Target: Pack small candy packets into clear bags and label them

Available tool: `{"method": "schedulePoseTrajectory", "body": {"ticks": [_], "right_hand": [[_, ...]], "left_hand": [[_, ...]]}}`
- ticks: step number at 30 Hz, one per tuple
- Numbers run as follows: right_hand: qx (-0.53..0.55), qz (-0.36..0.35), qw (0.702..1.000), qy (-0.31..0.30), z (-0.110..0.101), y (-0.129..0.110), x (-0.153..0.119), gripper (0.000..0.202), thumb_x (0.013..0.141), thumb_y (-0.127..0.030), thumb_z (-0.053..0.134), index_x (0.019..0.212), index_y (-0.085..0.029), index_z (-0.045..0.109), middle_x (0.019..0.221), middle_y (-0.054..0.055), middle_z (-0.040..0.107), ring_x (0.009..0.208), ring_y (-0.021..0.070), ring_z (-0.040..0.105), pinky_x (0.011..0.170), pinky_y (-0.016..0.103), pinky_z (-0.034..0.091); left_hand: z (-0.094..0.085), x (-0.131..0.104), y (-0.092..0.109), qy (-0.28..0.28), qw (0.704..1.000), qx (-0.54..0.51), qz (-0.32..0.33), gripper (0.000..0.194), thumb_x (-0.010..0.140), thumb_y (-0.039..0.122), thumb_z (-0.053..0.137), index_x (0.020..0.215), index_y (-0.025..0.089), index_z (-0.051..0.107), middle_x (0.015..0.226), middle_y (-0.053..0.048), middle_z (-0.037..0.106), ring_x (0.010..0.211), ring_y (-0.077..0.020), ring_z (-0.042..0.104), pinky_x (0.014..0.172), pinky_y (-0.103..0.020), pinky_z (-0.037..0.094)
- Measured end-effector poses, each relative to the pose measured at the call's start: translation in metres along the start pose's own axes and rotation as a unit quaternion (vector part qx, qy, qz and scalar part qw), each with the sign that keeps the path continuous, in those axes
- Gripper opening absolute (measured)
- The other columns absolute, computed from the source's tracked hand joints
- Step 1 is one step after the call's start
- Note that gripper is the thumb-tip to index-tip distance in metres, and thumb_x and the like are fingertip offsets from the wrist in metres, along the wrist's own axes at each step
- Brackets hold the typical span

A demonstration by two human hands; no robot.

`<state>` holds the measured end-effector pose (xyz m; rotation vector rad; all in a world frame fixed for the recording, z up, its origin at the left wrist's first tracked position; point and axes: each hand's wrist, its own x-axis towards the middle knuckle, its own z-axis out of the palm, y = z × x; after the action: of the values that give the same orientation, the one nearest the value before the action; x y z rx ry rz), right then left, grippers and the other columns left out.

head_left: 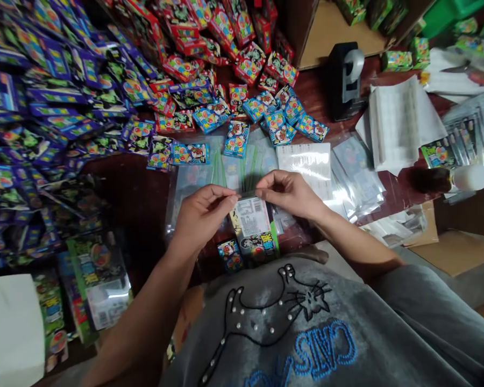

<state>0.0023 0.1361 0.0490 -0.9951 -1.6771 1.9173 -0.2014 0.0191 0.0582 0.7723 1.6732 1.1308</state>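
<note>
My left hand (207,210) pinches the upper left corner of a flat, dark and green printed package (258,236) with a white label. Its upper right corner is pinched by my right hand (286,192). The package lies close to my shirt, its top edge stretched between both hands. Beside its lower left side is a small blue box (230,255). Clear plastic bags with green strips (220,169) lie just beyond my hands, and several blue boxes (236,138) rest on and behind them.
Purple packets (52,97) are heaped at the left, red boxes (226,27) at the back. A black tape dispenser (342,80), stacked papers (395,126) and a white-capped bottle (454,179) are at the right. More packages (100,279) lie at the lower left.
</note>
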Motion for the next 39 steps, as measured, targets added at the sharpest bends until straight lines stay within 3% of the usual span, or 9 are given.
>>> {"method": "schedulePoseTrajectory", "body": {"ticks": [4,9,13,15,19,24,29,35,39], "right_hand": [[0.030,0.044,0.998,-0.017,-0.003,-0.008,0.004,0.041,0.076,-0.051,0.094,0.088,-0.016,0.077,0.078,-0.002,0.072,0.069,0.0092,0.057,0.069,0.026,0.048],[0.003,0.027,0.999,-0.047,-0.014,-0.005,-0.009,0.044,0.086,-0.061,0.086,0.087,-0.017,0.079,0.078,-0.001,0.072,0.070,0.0103,0.058,0.069,0.027,0.049],[-0.088,-0.089,0.991,-0.055,-0.014,-0.006,-0.021,0.039,0.098,-0.059,0.076,0.100,-0.021,0.082,0.119,0.009,0.078,0.115,0.0210,0.071,0.102,0.039,0.058],[-0.141,-0.148,0.979,-0.022,-0.015,-0.006,-0.022,0.040,0.101,-0.058,0.073,0.121,-0.025,0.080,0.144,0.013,0.069,0.137,0.0250,0.063,0.110,0.044,0.057],[-0.240,-0.210,0.942,0.108,-0.042,-0.001,0.001,0.055,0.102,-0.061,0.068,0.145,-0.026,0.065,0.155,0.016,0.060,0.135,0.0280,0.063,0.102,0.046,0.062],[-0.406,-0.187,0.854,0.265,-0.126,0.000,0.033,0.042,0.105,-0.045,0.060,0.135,-0.016,0.069,0.132,0.019,0.073,0.124,0.0334,0.066,0.112,0.052,0.054],[-0.526,-0.130,0.833,0.109,-0.167,-0.007,0.023,0.033,0.101,-0.022,0.057,0.127,-0.013,0.076,0.119,0.016,0.079,0.112,0.0309,0.070,0.107,0.047,0.050],[-0.580,-0.106,0.808,-0.023,-0.161,-0.016,0.049,0.031,0.104,-0.023,0.060,0.129,-0.013,0.076,0.132,0.017,0.077,0.124,0.0305,0.067,0.111,0.044,0.041],[-0.584,-0.037,0.807,-0.073,-0.155,-0.021,0.065,0.033,0.100,-0.031,0.073,0.130,-0.017,0.077,0.126,0.013,0.079,0.118,0.0294,0.066,0.101,0.039,0.041]], "left_hand": [[-0.005,0.004,0.002,-0.014,1.000,0.015,0.009,0.027,0.080,0.047,0.088,0.087,0.022,0.080,0.090,-0.004,0.084,0.083,-0.0189,0.075,0.083,-0.032,0.060],[-0.001,-0.005,-0.001,-0.066,0.996,0.017,0.051,0.037,0.075,0.051,0.094,0.090,0.022,0.078,0.112,-0.010,0.086,0.105,-0.0257,0.080,0.098,-0.041,0.064],[0.002,-0.007,-0.001,-0.046,0.997,-0.014,0.063,0.040,0.073,0.050,0.095,0.085,0.022,0.070,0.107,-0.009,0.086,0.099,-0.0251,0.082,0.096,-0.043,0.066],[-0.008,-0.006,-0.002,0.017,0.996,-0.010,0.085,0.037,0.075,0.048,0.094,0.085,0.022,0.070,0.104,-0.006,0.086,0.099,-0.0241,0.081,0.097,-0.042,0.066],[-0.034,-0.008,-0.009,0.127,0.987,0.019,0.091,0.031,0.077,0.046,0.092,0.091,0.022,0.077,0.099,-0.001,0.085,0.096,-0.0224,0.080,0.096,-0.037,0.065],[-0.027,-0.019,-0.021,0.096,0.991,0.054,0.079,0.030,0.083,0.048,0.088,0.101,0.025,0.083,0.113,-0.003,0.086,0.107,-0.0244,0.080,0.109,-0.042,0.061],[0.002,-0.002,-0.014,0.012,0.997,0.047,0.057,0.036,0.079,0.056,0.090,0.096,0.025,0.082,0.112,-0.006,0.086,0.107,-0.0277,0.080,0.108,-0.046,0.062],[0.062,0.049,0.006,-0.226,0.967,0.085,0.082,0.041,0.081,0.061,0.084,0.094,0.023,0.080,0.125,-0.014,0.083,0.114,-0.0305,0.079,0.105,-0.048,0.062],[0.092,0.067,0.010,-0.290,0.944,0.110,0.110,0.033,0.086,0.054,0.080,0.090,0.021,0.078,0.163,-0.019,0.059,0.128,-0.0325,0.074,0.110,-0.052,0.058]]}}
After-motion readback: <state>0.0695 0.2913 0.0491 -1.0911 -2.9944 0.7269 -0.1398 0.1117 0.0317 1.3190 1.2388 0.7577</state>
